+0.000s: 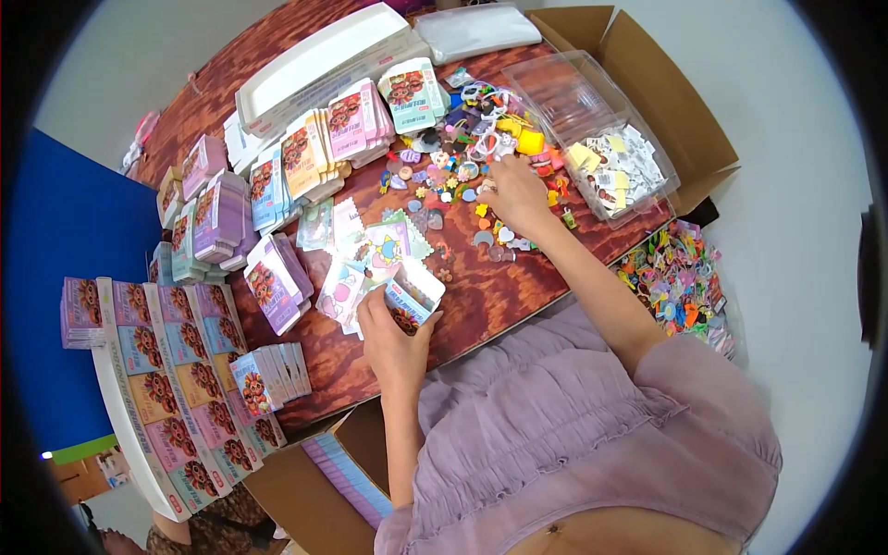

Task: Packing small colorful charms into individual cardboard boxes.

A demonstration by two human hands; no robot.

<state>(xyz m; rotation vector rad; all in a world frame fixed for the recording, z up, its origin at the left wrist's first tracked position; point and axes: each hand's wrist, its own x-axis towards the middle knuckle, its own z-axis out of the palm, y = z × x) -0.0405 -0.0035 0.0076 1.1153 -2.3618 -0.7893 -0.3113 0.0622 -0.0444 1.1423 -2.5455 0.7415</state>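
Our left fingers (371, 308) grasp an open blue box (407, 303) by the printed cards (339, 290) on the bench (486, 298). Our right fingers (505, 179) reach among the trinkets (455, 166); we cannot tell whether they pinch one.

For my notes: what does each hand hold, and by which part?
Left hand: small box, by its sides. Right hand: at trinkets; hold cannot be told.

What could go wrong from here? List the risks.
1. The open blue-and-white cardboard box in the left hand could tip and spill anything inside.
2. The right hand, among small multicoloured plastic-looking trinkets, might knock some off the reddish wood-grained table.
3. Loose pastel printed cards beside the box might get creased.
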